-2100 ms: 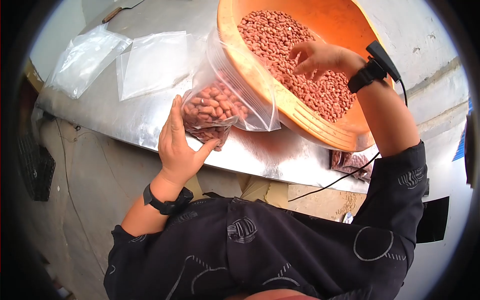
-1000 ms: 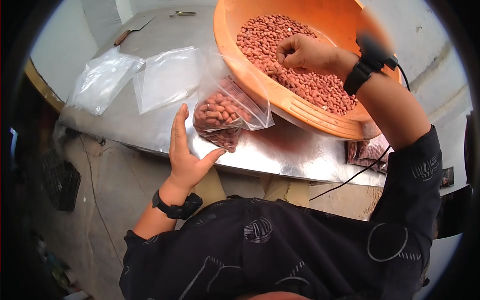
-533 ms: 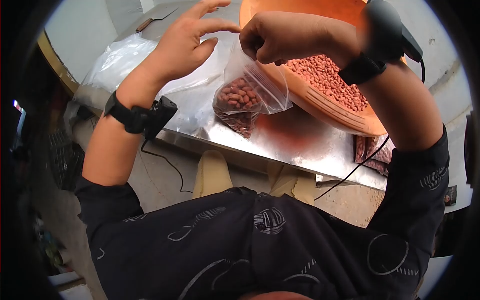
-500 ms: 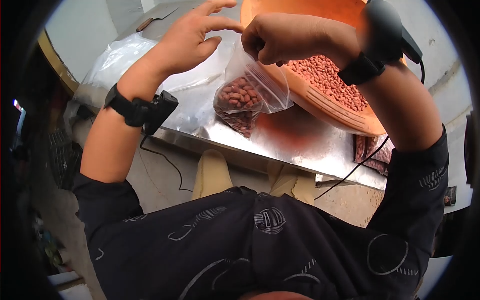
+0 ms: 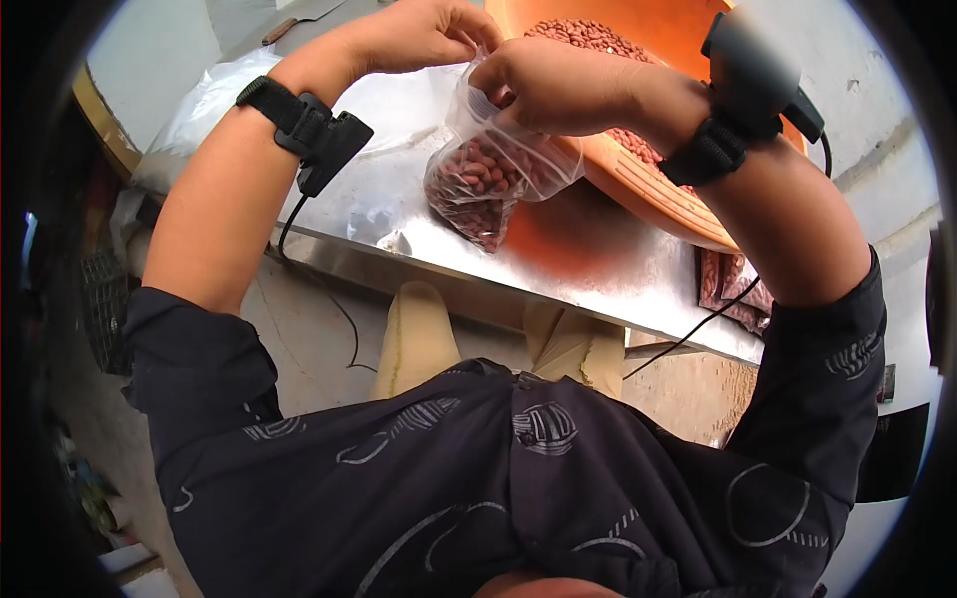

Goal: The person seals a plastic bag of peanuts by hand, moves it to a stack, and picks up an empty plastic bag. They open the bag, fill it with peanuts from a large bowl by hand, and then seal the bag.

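Note:
A clear zip bag (image 5: pixel 477 177), partly filled with reddish-brown peanuts, rests on the metal table near its front edge. My right hand (image 5: pixel 563 88) has its fingers curled around the bag's upper part, bunching the plastic. At the bag's top edge, the fingers of my left hand (image 5: pixel 424 38) are closed in a pinch on the plastic. Just behind and to the right of the bag is an orange basin (image 5: pixel 663 194) holding many loose peanuts (image 5: pixel 588 38), partly covered by my right forearm.
White plastic bags (image 5: pixel 214 105) lie at the table's left side. Behind them is a wooden-handled tool (image 5: pixel 279 32), cut off by the view. Filled peanut bags (image 5: pixel 733 289) lie under the basin's right side. Cables hang from both wrist devices. The metal table (image 5: pixel 638 294) ends close to my knees.
My left hand has moved right, from open beside the bag to pinching its top edge. My right hand still grips the bag, whose upper part is now more gathered.

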Action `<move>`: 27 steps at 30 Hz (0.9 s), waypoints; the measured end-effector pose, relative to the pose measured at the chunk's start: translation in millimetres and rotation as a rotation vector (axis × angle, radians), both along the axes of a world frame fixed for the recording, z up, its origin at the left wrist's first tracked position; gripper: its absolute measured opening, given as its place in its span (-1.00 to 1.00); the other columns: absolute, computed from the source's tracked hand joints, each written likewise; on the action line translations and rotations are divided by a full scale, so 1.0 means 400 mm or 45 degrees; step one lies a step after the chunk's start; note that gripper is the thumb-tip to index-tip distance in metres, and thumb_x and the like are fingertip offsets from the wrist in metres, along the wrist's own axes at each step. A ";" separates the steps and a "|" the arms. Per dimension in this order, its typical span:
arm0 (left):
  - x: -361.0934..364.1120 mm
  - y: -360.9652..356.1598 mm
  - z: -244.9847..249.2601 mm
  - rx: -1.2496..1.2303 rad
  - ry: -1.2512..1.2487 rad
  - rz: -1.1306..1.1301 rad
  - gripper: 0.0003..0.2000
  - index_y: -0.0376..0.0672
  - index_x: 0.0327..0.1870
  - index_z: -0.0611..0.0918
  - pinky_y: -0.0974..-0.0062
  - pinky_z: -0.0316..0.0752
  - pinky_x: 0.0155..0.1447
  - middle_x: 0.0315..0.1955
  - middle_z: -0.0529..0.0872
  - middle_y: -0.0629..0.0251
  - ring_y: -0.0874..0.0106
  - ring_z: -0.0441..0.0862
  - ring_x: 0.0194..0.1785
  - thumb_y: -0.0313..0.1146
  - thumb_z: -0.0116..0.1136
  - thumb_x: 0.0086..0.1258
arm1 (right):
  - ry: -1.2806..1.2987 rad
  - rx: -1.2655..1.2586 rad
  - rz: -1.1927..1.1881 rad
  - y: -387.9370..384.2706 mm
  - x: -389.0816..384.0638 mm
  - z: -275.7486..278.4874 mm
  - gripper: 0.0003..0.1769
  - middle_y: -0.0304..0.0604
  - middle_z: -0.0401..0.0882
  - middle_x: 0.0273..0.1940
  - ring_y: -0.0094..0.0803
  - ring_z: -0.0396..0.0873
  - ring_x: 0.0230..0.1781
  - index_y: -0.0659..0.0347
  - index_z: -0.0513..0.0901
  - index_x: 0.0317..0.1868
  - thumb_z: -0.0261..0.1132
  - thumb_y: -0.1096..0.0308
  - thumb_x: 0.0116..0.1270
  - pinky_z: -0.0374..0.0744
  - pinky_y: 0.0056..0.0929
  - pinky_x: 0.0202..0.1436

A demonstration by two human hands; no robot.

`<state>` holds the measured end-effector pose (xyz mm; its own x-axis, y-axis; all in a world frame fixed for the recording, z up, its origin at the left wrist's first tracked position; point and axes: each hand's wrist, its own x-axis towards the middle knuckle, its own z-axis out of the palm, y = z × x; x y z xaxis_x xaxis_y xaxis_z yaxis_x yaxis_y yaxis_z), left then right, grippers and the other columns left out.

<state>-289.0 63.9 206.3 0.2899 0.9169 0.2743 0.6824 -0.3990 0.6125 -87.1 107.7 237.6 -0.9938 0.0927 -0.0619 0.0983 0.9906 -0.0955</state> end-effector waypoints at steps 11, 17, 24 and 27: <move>-0.052 0.018 -0.047 -0.196 -0.429 -0.116 -0.78 -0.33 -0.01 0.69 0.52 0.55 0.05 -0.19 0.76 0.26 0.53 0.64 -0.11 -0.52 0.25 0.34 | 0.340 -0.246 -0.009 0.040 0.114 0.055 -0.70 -0.07 0.64 -0.32 -0.32 0.61 -0.35 0.29 0.66 -0.09 0.34 0.30 0.22 0.58 -0.40 -0.24; -0.082 0.058 -0.093 -0.138 -0.528 -0.117 -0.88 -0.30 -0.17 0.70 0.56 0.55 -0.06 -0.32 0.73 0.34 0.55 0.62 -0.23 -0.47 0.27 0.35 | 0.444 0.066 -0.178 -0.083 0.255 -0.030 -0.40 0.17 0.59 -0.28 0.13 0.60 -0.21 0.32 0.51 -0.13 0.52 0.03 0.04 0.56 -0.06 -0.15; -0.093 0.038 -0.112 -0.051 -0.540 -0.127 -0.85 -0.25 -0.12 0.66 0.58 0.54 -0.08 -0.28 0.70 0.36 0.56 0.60 -0.24 -0.40 0.19 0.41 | 0.723 0.001 -0.382 -0.142 0.298 -0.175 -0.56 0.09 0.58 -0.42 0.08 0.60 -0.34 0.32 0.48 -0.27 0.50 0.19 0.09 0.56 -0.12 -0.27; -0.095 0.011 -0.123 -0.014 -0.501 -0.127 -0.83 -0.17 -0.08 0.68 0.60 0.45 0.03 -0.15 0.68 0.44 0.60 0.51 -0.16 -0.34 0.21 0.41 | 0.779 0.001 -0.454 -0.139 0.290 -0.225 -0.64 0.09 0.58 -0.47 0.08 0.58 -0.38 0.33 0.51 -0.33 0.44 0.21 0.16 0.55 -0.12 -0.30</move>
<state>-326.9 68.2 157.1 0.2527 0.8930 0.3725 0.3532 -0.4436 0.8237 28.9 52.1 147.5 -0.7591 0.4188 0.4983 0.3456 0.9080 -0.2367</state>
